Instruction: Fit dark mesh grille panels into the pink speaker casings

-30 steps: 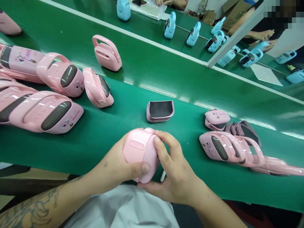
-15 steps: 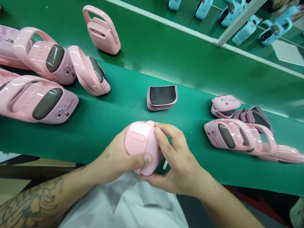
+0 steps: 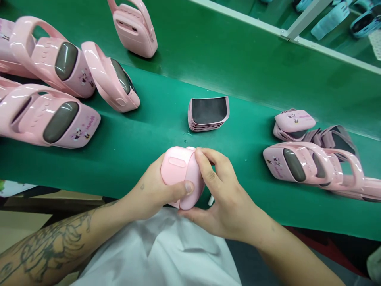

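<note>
A rounded pink plastic device [image 3: 174,169] is held between both hands, close to my body above the green bench. My left hand [image 3: 157,190] wraps its left side, the thumb pressed across the seam of a paler pink end cover [image 3: 193,180]. On the right, my right hand [image 3: 222,190] grips that cover's edge, fingertips at the top and thumb at the bottom. The device's far side is hidden. A small white stick-like piece [image 3: 211,200] lies on the bench behind the right hand. Beyond the hands sits a stack of dark-faced curved pink panels [image 3: 208,111].
Several pink handled devices with dark windows [image 3: 62,121] stand at the left, and one [image 3: 135,31] rests upright on the back ledge. More handled devices [image 3: 293,165] and loose panels [image 3: 337,141] lie at the right. Blue devices [image 3: 330,20] appear beyond the metal rail [image 3: 247,24].
The view has shifted slightly, so the bench things sit a little higher in the picture. Both hands keep nearly the same hold on the pink device.
</note>
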Demonstrator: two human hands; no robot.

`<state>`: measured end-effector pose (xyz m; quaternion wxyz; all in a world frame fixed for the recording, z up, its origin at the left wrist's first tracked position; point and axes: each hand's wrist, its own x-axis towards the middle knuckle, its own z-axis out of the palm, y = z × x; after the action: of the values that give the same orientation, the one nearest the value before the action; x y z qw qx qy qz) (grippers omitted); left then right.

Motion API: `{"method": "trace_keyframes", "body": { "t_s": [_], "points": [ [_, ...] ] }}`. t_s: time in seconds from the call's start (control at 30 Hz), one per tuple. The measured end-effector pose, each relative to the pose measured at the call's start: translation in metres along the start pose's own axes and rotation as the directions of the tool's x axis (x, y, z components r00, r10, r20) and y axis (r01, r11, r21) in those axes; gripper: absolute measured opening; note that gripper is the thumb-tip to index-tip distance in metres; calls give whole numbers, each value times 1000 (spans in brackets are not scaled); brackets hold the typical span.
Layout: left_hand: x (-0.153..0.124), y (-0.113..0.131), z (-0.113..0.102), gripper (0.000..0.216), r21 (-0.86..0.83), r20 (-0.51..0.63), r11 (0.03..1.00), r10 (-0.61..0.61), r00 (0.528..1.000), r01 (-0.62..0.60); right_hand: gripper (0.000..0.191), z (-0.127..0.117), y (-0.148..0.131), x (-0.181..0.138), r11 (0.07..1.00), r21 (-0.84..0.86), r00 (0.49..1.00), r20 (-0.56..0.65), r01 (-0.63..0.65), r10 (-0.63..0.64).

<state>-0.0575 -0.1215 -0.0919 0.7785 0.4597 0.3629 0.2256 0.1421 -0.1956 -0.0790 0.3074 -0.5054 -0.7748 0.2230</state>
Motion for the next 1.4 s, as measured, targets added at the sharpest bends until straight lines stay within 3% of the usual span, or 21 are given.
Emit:
{"method": "trace_keyframes", "body": {
  "t_s": [0.23,0.47,0.7,0.83,0.9,1.07,1.4],
  "points": [
    [2,-4,-2,53,-72,35,997,1,999,2,119,2,5,0,998,50,999,13,-34,34],
    [5,-8,1,52,-103,-5,995,5,1000,-5,113,6,7,1,997,53,998,-5,-55,55],
    [3,1,-9,70,-23,89,1000,-6,996,8,105,7,6,2,991,-73,990,-79,110,-116],
    [-1,9,-7,94,-3,-56,1000,-28,998,28,104,16,5,-1,968,-177,966,-153,181,-208],
    [-4,9,-4,96,29,-115,1000,-7,993,11,104,20,5,-4,961,-208,961,-167,184,-220],
    [-10,2,-2,91,99,-157,992,91,984,-76,105,21,3,-7,955,-207,957,-153,214,-247],
    [-15,-12,-7,89,191,-178,974,159,971,-125,102,19,2,-7,944,-231,961,-89,236,-262]
  ]
}}
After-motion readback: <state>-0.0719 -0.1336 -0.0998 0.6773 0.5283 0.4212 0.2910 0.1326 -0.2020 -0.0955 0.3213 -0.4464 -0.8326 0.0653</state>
